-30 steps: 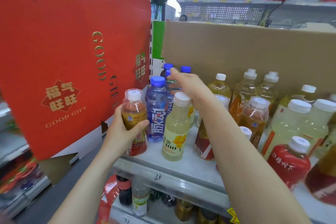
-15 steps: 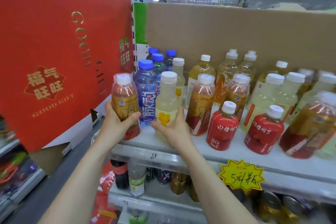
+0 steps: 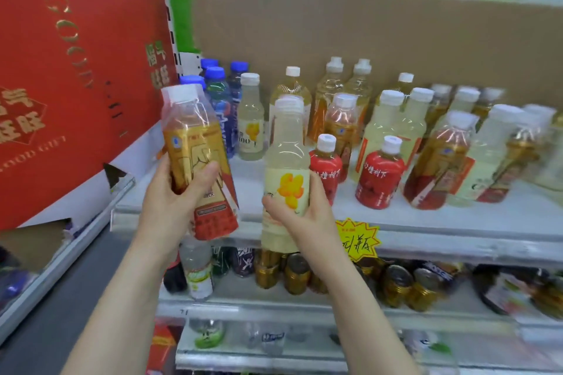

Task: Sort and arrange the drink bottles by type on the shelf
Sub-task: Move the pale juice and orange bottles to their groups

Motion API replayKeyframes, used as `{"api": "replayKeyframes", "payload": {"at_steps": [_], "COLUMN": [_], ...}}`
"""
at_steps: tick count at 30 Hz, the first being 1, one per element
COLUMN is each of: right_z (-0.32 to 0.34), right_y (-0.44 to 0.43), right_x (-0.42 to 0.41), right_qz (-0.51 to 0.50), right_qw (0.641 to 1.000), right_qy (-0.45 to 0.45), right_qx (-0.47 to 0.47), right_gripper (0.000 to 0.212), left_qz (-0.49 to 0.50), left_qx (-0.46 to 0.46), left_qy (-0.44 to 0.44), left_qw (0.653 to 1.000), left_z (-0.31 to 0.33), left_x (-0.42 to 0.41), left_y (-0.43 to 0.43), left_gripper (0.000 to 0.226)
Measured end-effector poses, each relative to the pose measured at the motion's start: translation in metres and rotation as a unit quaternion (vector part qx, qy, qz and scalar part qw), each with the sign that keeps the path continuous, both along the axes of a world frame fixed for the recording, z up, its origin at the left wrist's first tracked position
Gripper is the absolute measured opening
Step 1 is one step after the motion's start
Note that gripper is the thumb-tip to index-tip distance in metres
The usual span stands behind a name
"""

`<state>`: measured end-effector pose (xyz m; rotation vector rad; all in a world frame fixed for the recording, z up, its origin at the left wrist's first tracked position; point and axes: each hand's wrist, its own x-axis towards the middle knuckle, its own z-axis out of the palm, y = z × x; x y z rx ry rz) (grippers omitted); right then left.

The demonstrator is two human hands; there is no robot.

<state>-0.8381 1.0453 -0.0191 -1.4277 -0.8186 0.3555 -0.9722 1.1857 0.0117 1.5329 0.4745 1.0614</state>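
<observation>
- Left hand [image 3: 170,207]: fingers curled around an amber tea bottle with a white cap and a red-and-gold label [image 3: 198,155], gripping its lower half.
- The thumb [image 3: 204,173] lies across the front of the label. The other fingers wrap behind the bottle, mostly hidden.
- The amber bottle is tilted, cap toward 11 o'clock. It is held off the grey metal shelf [image 3: 426,222], in front of the shelf's left end.
- Right hand [image 3: 301,216]: fingers closed around a pale yellowish drink bottle with a white cap and a yellow flower label [image 3: 286,167].
- The thumb [image 3: 274,207] is on the label's left edge, and the other fingers [image 3: 316,189] curl around the right side.
- The pale bottle is upright, at 3 o'clock of the amber one and apart from it. Its base hangs in front of the shelf's front lip.
- On the shelf, blue-capped bottles [image 3: 216,91] stand at the far left, against a red gift box [image 3: 76,70].
- A matching flower-label bottle [image 3: 251,119] stands just beside them, at 3 o'clock.
- Two squat red bottles with white caps [image 3: 379,173] stand near the front, at 3 o'clock of the right hand.
- Amber and pale bottles stand mixed behind them and to their right. The far right is blurred.
- A brown cardboard sheet [image 3: 365,30] backs the row.
- A yellow starburst price tag [image 3: 359,240] hangs on the lip at 5 o'clock of the right hand. Gold cans [image 3: 297,274] sit on the shelf below.
</observation>
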Motion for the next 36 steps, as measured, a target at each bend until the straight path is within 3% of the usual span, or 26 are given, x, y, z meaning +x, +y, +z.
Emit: {"api": "replayKeyframes", "payload": {"at_steps": [12, 17, 22, 28, 36], "right_z": [-0.041, -0.043, -0.041, -0.035, -0.020], "right_y": [-0.224, -0.333, -0.413, -0.463, -0.475], "right_x": [0.058, 0.093, 0.118, 0.156, 0.229], "right_qz": [-0.083, -0.133, -0.168, -0.207, -0.210], "right_qw": [0.992, 0.985, 0.978, 0.971, 0.975], "right_qy": [0.094, 0.107, 0.120, 0.114, 0.060], "right_qx": [-0.006, -0.002, 0.013, 0.034, 0.045], "right_gripper": [0.050, 0.056, 0.047, 0.048, 0.051], "left_qz": [-0.081, -0.121, -0.171, -0.203, -0.157], "left_qx": [-0.112, -0.114, -0.110, -0.075, -0.021], "left_qy": [0.043, 0.060, 0.085, 0.106, 0.074], "left_qw": [0.989, 0.984, 0.975, 0.971, 0.985], "left_z": [-0.062, -0.068, -0.071, -0.057, -0.037], "left_x": [0.063, 0.111, 0.149, 0.198, 0.280], "left_y": [-0.196, -0.294, -0.374, -0.425, -0.431], "left_gripper": [0.046, 0.038, 0.045, 0.054, 0.071]}}
